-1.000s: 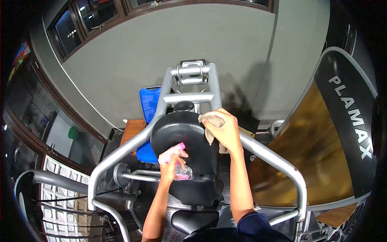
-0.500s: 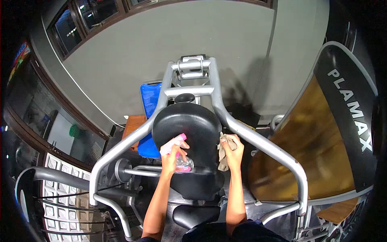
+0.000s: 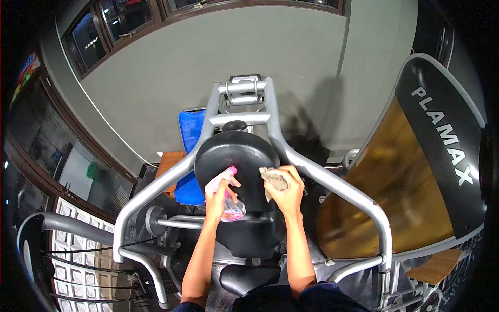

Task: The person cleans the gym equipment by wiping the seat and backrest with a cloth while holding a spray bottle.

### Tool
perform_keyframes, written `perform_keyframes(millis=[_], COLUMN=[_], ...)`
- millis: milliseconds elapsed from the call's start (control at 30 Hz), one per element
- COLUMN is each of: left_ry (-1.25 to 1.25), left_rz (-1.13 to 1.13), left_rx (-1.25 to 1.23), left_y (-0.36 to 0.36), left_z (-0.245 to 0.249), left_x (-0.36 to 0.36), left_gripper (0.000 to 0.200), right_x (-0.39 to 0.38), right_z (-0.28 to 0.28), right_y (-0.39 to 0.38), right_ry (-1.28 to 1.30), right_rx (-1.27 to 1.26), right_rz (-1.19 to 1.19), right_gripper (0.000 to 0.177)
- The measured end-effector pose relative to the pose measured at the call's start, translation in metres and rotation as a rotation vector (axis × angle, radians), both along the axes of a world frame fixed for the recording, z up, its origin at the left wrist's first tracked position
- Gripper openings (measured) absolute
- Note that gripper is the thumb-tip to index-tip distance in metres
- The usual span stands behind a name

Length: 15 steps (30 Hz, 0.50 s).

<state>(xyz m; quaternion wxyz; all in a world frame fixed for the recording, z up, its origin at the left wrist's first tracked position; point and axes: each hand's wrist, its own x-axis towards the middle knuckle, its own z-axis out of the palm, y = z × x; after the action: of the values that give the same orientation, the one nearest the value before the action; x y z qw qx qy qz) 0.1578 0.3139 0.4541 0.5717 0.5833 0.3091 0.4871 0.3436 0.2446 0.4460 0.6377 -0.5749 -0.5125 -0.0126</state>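
Note:
My left hand [image 3: 219, 195] is wrapped round the neck of a spray bottle [image 3: 233, 210] with a pink and white trigger head and a clear body. The bottle is held over the lower part of a black padded backrest [image 3: 236, 148], its pink nozzle pointing up and to the right. In my right hand [image 3: 289, 191] is a crumpled beige cloth [image 3: 274, 180], gripped between thumb and fingers. This cloth overlaps the right side of the backrest. Below the backrest is a black seat pad [image 3: 244, 240].
Silver tubular bars [image 3: 332, 179] of the exercise machine frame the backrest on both sides. Behind it, a blue padded bench [image 3: 191, 127] stands near the grey wall [image 3: 218, 41]. A PLAMAX panel [image 3: 442, 140] rises at right; black cables [image 3: 88, 268] run at lower left.
My right hand has moved left with the cloth, from beside the backrest's right edge to over its right side. The left hand still holds the bottle in nearly the same place.

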Motion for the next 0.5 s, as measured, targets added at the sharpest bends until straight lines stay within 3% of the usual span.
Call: perform_keyframes(millis=[167, 500], left_ry=[0.003, 0.005], left_rz=[0.001, -0.055], left_rx=[-0.049, -0.056], left_y=[-0.009, -0.019], left_z=[0.007, 0.000], left_x=[-0.005, -0.008], left_gripper=[0.036, 0.036], right_x=[0.007, -0.016], right_z=[-0.023, 0.042], right_y=[-0.013, 0.020], right_ry=[0.106, -0.037], right_rx=[-0.006, 0.018], right_rz=[-0.104, -0.022], right_gripper=[0.025, 0.026])
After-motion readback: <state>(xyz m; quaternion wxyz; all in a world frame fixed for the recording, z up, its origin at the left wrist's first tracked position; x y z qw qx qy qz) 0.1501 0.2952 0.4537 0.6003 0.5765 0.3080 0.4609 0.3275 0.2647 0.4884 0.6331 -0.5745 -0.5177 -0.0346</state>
